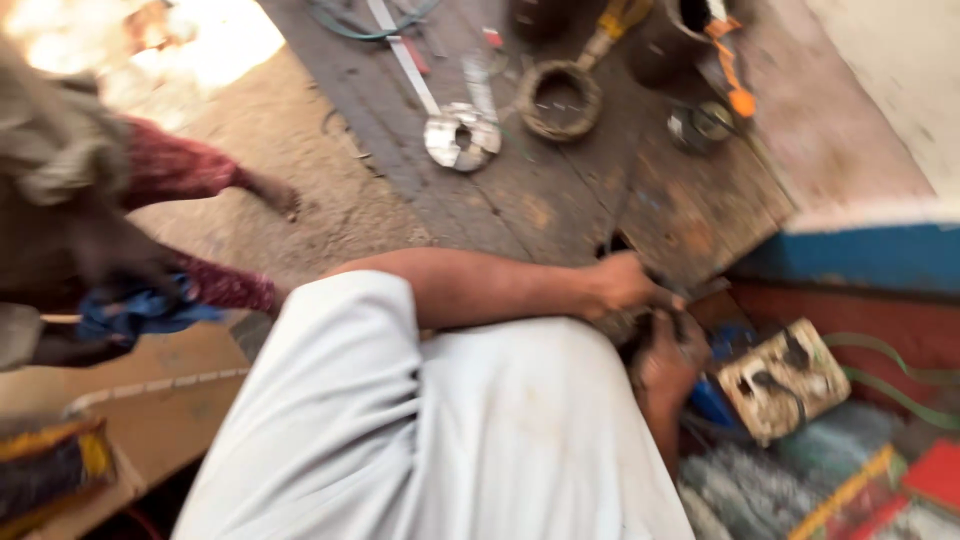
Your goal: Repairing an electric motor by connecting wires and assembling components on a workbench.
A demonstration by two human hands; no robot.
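The picture is motion-blurred. My left hand (622, 284) reaches from a white sleeve across my lap to the near edge of a worn wooden board (560, 205). Its fingers are curled around a small dark object (650, 318) whose kind I cannot make out. My right hand (668, 362) is just below, curled against the same dark object. The two hands nearly touch.
On the board lie a flat metal ring plate (462, 135), a coiled ring (560, 100), dark pots (672, 45) and an orange-handled tool (736, 75). A dirty socket board (785, 380) with plugs and green cable (900, 395) sits right. Another person in red sleeves holds blue cloth (140, 310) at left.
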